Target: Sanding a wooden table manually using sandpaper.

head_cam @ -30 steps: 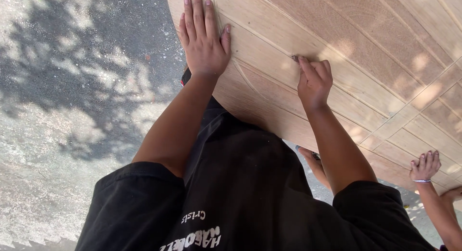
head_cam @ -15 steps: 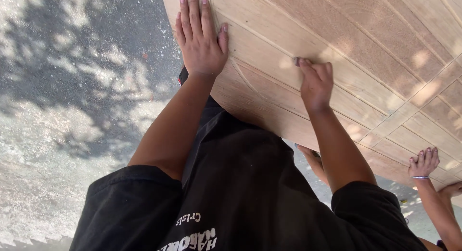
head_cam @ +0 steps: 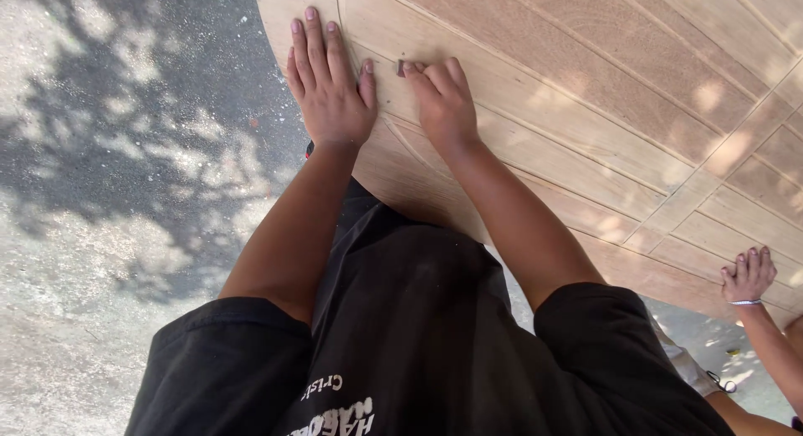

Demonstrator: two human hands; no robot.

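Ground: grey concrete [head_cam: 109,235] fills the left side, mottled with leaf shadow and patches of sun.
Left hand: the left hand [head_cam: 328,80] lies flat on the wooden panel, palm down, fingers stretched out and slightly spread, the thumb angled toward the other hand; it holds nothing.
Small grey piece: a small grey piece [head_cam: 401,67] sits on a groove line of the panel, just beyond the left thumb and at the tips of the right fingers (too small to tell what it is).
Right hand: the right hand [head_cam: 443,97] is curled narrow, knuckles up, its fingertips pinched on the grey piece and pressing it against the wood; it is just beside the left hand, the two nearly touching.
Wooden panel: the large wooden panel [head_cam: 602,84] is light brown with a rounded corner near the left hand and long carved grooves running diagonally; it spans the top and right of the view, dappled with sunlight.
Own clothing: a black shirt [head_cam: 418,344] with short sleeves fills the lower middle.
Other person: at the far right another person's hand [head_cam: 747,277], with a thin bracelet at the wrist, rests on the panel's lower edge, well apart from the wearer's hands.
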